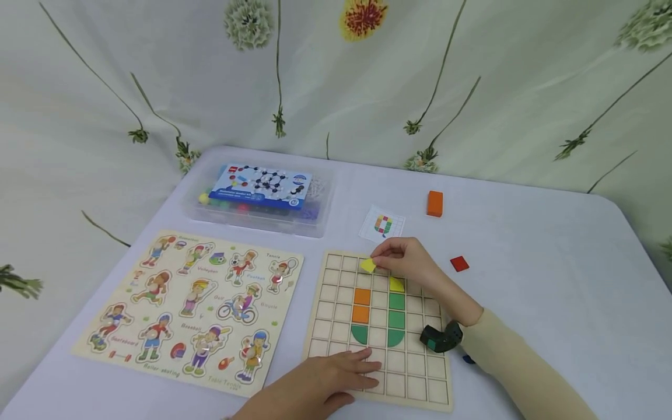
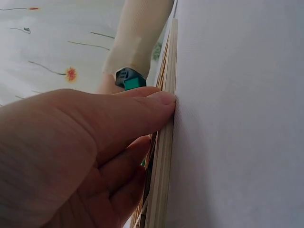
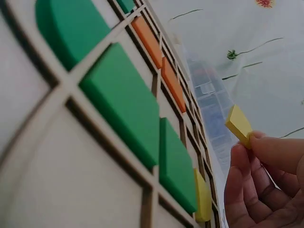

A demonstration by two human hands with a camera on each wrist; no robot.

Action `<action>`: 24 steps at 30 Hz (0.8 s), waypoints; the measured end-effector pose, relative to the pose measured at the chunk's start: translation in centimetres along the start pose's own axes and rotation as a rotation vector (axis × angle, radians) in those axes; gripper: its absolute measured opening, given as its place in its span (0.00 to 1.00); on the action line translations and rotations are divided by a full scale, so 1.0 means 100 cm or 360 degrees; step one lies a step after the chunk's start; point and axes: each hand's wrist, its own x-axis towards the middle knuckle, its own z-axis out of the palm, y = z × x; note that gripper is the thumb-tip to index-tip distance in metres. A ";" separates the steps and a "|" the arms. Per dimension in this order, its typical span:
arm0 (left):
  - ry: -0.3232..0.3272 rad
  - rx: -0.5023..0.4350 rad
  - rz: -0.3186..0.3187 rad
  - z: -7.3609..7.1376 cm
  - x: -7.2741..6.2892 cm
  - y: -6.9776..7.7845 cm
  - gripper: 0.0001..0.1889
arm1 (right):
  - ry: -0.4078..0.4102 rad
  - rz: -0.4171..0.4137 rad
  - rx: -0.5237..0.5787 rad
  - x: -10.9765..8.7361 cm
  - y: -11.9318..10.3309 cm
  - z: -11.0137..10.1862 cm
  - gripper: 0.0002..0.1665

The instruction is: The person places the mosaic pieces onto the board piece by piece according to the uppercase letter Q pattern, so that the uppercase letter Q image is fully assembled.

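Over the far rows of the grid board [image 1: 395, 385], yellow tile [image 1: 367, 266] held in a pinch.
Right hand [image 1: 412, 259]: thumb and fingertips together on one end of the tile, leaving the rest exposed, perhaps for easier lining-up. Left hand [image 1: 336, 376]: fingers apart on the near side, thumb against the edge, likely steadying the board. Picture card [image 1: 383, 224] lies just beyond the far edge, probably for easy viewing. Orange tiles [image 1: 361, 296] and green tiles [image 1: 396, 301] sit in squares between the hands.
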 end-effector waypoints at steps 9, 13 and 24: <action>-0.0025 0.0017 0.0002 0.000 0.001 0.000 0.21 | -0.0099 -0.0129 -0.0420 0.002 0.005 0.010 0.03; -0.0040 0.0015 -0.0010 0.000 0.001 0.000 0.21 | -0.0136 -0.0232 -0.0550 0.001 0.001 0.012 0.03; -0.0016 0.0030 -0.0017 0.001 0.001 0.000 0.23 | -0.0158 -0.0322 -0.0662 0.003 0.001 0.012 0.04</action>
